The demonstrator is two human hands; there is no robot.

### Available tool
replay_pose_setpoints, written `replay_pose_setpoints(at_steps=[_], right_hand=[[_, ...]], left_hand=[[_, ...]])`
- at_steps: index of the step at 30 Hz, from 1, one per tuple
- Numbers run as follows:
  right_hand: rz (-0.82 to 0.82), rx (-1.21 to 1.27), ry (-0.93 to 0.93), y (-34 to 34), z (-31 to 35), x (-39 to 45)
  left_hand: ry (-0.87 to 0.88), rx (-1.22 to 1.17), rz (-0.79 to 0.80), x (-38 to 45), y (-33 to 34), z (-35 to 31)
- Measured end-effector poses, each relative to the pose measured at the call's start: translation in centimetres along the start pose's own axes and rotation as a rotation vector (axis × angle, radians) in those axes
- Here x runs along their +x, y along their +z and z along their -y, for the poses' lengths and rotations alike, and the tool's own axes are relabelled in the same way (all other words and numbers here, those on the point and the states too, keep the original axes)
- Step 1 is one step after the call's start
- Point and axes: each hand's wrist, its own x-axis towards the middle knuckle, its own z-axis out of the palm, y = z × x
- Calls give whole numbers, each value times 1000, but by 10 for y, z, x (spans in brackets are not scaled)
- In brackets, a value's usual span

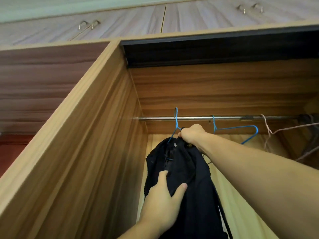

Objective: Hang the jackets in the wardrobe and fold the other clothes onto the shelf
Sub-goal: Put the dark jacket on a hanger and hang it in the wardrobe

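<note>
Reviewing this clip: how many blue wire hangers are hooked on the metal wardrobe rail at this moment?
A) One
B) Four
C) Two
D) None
C: one blue hanger carries the dark jacket held by the right hand and left hand, and an empty blue hanger hangs further right on the rail.

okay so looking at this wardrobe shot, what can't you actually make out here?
All in the head view:
- Lower part of the dark jacket: cut off by the bottom edge.
- Whether the jacket's blue hanger hook is fully over the rail: too fine to tell.
- Shoulders of that hanger: hidden inside the jacket and behind the right hand.
- Right end of the rail: dark, cut by the frame edge.
- Any shelf: not in view.
</note>
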Motion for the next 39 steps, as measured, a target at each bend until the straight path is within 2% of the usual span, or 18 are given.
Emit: replay_pose_setpoints(at_steps=[17, 29, 34, 39], right_hand=[[24, -80, -111, 50, 1, 86], [181, -283, -107, 85, -7, 74], [202, -288, -104, 99, -3, 82], [327, -340, -76, 111, 14, 80]], left_hand=[[-8, 121, -79, 100, 10, 50], [-31, 132, -83, 85, -2, 78], [-47, 124, -108, 79, -12, 78], [-66, 93, -110, 83, -22, 87]])
